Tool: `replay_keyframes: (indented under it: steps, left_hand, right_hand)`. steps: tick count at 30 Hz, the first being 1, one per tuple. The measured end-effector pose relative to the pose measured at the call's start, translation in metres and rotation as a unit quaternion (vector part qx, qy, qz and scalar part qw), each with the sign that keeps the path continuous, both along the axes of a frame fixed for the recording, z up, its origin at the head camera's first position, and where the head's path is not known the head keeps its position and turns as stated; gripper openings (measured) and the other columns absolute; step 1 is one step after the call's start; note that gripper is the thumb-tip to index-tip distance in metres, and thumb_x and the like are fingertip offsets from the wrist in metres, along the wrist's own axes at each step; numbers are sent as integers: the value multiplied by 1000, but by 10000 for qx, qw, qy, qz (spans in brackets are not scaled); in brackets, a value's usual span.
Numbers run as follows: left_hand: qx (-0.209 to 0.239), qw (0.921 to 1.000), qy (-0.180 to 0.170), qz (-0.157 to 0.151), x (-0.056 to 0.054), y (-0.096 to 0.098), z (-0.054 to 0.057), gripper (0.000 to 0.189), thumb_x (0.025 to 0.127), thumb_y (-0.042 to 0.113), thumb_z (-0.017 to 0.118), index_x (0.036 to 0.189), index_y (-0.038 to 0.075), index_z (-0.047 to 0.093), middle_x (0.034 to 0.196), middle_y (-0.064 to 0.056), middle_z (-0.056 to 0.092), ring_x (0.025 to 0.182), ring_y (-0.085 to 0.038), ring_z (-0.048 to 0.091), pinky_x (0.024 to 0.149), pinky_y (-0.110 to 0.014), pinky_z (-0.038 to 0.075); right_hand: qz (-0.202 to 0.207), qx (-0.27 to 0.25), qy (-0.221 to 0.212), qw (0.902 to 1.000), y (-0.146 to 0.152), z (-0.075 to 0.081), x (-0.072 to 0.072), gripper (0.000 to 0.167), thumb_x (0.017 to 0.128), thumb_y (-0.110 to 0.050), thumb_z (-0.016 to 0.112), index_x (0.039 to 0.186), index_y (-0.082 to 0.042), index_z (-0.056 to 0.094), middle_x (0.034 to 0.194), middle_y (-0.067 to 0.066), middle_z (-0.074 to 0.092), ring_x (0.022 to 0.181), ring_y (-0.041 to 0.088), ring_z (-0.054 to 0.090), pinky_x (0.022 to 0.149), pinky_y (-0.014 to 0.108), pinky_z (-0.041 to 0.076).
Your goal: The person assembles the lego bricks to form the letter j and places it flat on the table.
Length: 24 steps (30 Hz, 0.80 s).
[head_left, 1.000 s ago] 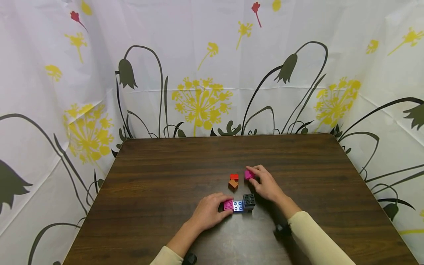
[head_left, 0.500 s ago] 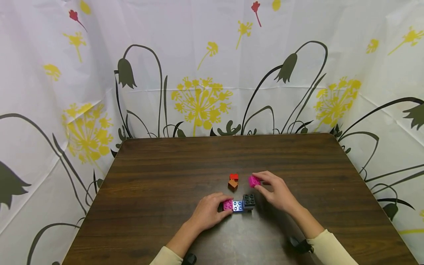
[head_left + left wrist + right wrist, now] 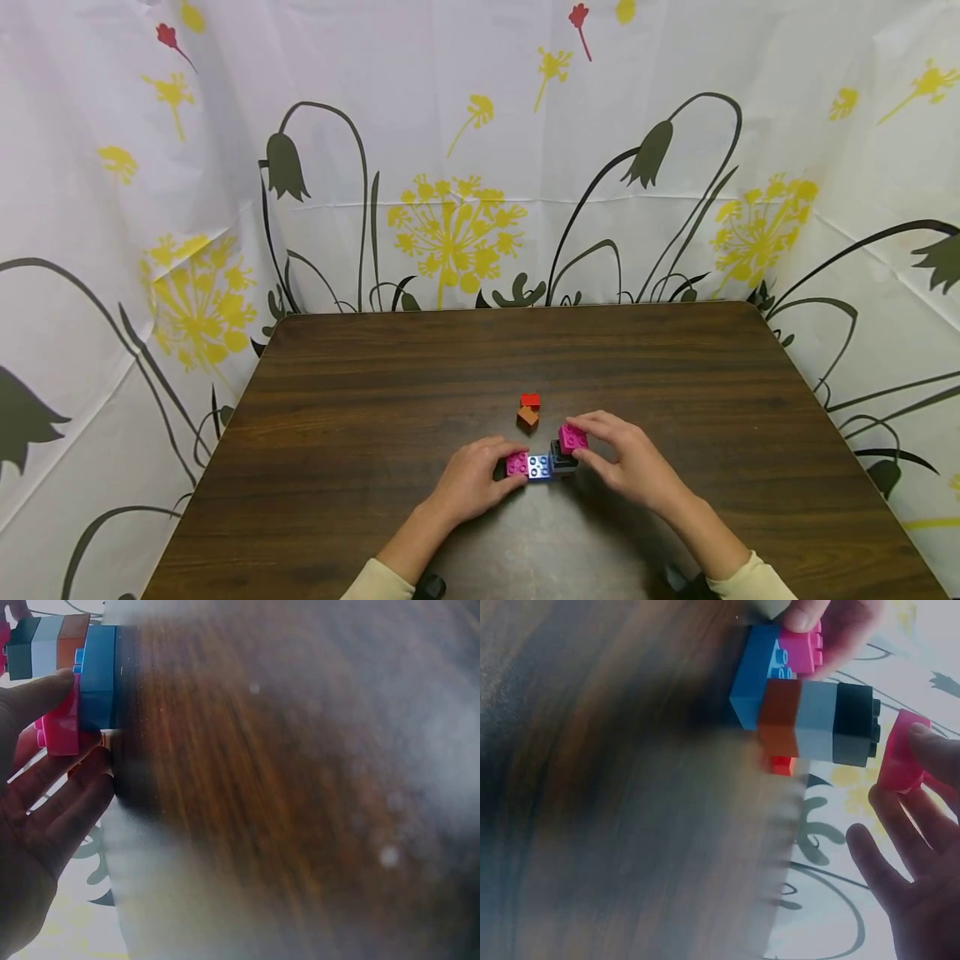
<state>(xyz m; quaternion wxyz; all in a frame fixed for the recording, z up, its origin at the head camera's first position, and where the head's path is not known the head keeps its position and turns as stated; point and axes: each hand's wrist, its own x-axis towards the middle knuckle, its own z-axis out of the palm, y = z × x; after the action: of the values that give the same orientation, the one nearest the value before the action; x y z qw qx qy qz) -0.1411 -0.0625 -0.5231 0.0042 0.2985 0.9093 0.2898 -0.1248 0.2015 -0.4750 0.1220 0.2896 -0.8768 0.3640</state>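
My left hand (image 3: 471,477) pinches a pink toy brick (image 3: 63,724) between thumb and fingers. That brick sits on one end of a long blue brick (image 3: 99,679) lying on the table. On the blue brick's other end rises a stack: a brown-orange brick (image 3: 780,718), a light grey one (image 3: 817,720) and a black one (image 3: 853,724) on top. My right hand (image 3: 633,467) holds a second pink brick (image 3: 901,754) by thumb and fingertips just above the black brick. A small gap between these two shows in the right wrist view.
Behind the stack, a red brick (image 3: 530,401) and an orange brick (image 3: 528,419) lie close together on the dark wooden table (image 3: 375,367). A white curtain (image 3: 480,100) with printed flowers hangs past the table's far edge.
My right hand has brought its pink brick from beside the red brick, first right and nearer, then left to above the black brick. My left hand keeps its place.
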Motion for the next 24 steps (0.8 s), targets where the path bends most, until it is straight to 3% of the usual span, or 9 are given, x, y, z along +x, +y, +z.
replay_keyframes:
  steps: [11,20,24]
  left_hand:
    - [69,9998,166,-45,-1,0,1,36,85,35,77,117,20,72,103,9,67,95,-9,62,81,-34,50]
    - [116,9999,63,-64,0,-1,0,36,85,33,78,117,17,72,102,8,67,92,-13,63,78,-33,50]
    - [112,9999,60,-60,0,-1,1,36,85,33,77,118,18,72,102,8,67,91,-12,63,77,-33,50]
  right_hand:
    - [-198,401,-52,9990,-5,-1,7,40,83,-18,80,122,-15,69,114,-10,64,101,8,63,83,36,53]
    - [-276,586,-36,9979,-8,0,9,41,83,-21,81,122,-18,69,115,-10,63,99,8,63,79,34,53]
    - [-305,557,-4,9980,-8,0,10,41,83,-20,81,122,-18,70,115,-10,63,90,7,62,69,27,51]
